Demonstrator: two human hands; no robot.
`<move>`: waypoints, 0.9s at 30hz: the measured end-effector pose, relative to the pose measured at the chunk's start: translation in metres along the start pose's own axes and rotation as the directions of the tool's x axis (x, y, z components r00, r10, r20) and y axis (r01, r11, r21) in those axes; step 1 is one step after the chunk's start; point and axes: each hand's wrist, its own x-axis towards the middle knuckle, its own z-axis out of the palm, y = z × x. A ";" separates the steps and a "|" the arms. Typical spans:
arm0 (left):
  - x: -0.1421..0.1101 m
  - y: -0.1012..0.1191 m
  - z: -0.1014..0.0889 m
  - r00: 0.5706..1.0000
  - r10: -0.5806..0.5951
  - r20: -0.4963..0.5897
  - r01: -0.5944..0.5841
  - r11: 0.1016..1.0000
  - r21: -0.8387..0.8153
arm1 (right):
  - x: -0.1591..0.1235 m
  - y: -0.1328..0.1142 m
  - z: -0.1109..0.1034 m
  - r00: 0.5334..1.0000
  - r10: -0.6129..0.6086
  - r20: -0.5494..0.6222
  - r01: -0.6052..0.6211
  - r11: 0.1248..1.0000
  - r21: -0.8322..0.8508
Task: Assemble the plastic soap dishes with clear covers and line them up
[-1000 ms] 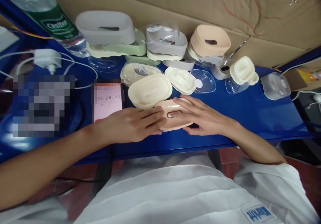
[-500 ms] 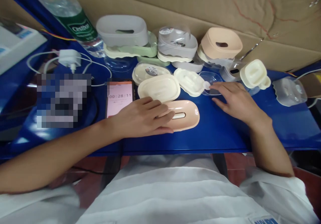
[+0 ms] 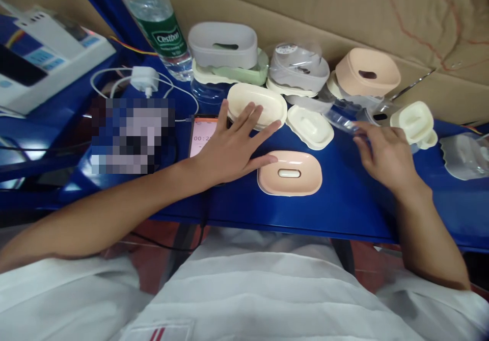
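Observation:
My left hand [image 3: 237, 146] has its fingers spread over a cream oval dish [image 3: 263, 107], the fingertips at its surface. Its thumb reaches to the left rim of a peach oval dish [image 3: 305, 178], which lies flat with a white piece [image 3: 289, 173] showing in its middle slot. Between finger and thumb, my right hand [image 3: 387, 152] pinches the edge of a clear plastic lid [image 3: 341, 119], tilted up off the table. Left of that lid lies a cream wavy-edged tray [image 3: 311, 127] with a raised middle.
Stacked grey boxes [image 3: 223, 45], another grey box [image 3: 300, 71] and a peach box [image 3: 367, 73] stand along the back cardboard. A water bottle [image 3: 162, 32], charger [image 3: 145, 79], cables and a phone [image 3: 202, 132] are at left. Cream parts [image 3: 412, 122] and a clear cover [image 3: 464, 155] sit at right.
My left hand has moved from the peach dish to the cream dish, its fingers spreading. My right hand has taken the clear lid and tilted it up. The view has shifted left.

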 end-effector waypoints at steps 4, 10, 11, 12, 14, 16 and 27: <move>0.000 0.004 0.003 1.000 -0.021 0.005 0.021 1.000 -0.008 | -0.004 -0.009 -0.011 0.972 0.088 -0.216 -0.074 0.995 0.074; 0.000 0.010 0.000 0.999 0.045 -0.026 -0.046 0.998 -0.030 | -0.014 -0.019 -0.024 0.947 0.285 -0.147 -0.193 0.873 0.448; 0.000 0.010 -0.002 0.996 0.087 -0.036 -0.088 0.996 -0.031 | -0.014 -0.018 -0.024 0.950 0.297 -0.098 -0.217 0.851 0.479; 0.000 0.010 -0.003 0.989 0.142 -0.039 -0.143 0.989 -0.033 | -0.012 -0.017 -0.022 0.949 0.307 -0.067 -0.238 0.841 0.486; -0.001 0.011 -0.006 0.960 0.279 -0.026 -0.280 0.959 -0.048 | -0.007 -0.014 -0.017 0.949 0.310 -0.066 -0.251 0.863 0.438; -0.002 0.013 -0.007 0.917 0.399 0.001 -0.398 0.914 -0.080 | -0.002 -0.009 -0.010 0.956 0.281 -0.084 -0.236 0.905 0.354; -0.003 0.013 -0.003 0.893 0.445 0.061 -0.415 0.869 -0.269 | -0.026 0.023 -0.023 0.907 -0.039 0.419 -0.144 0.907 0.396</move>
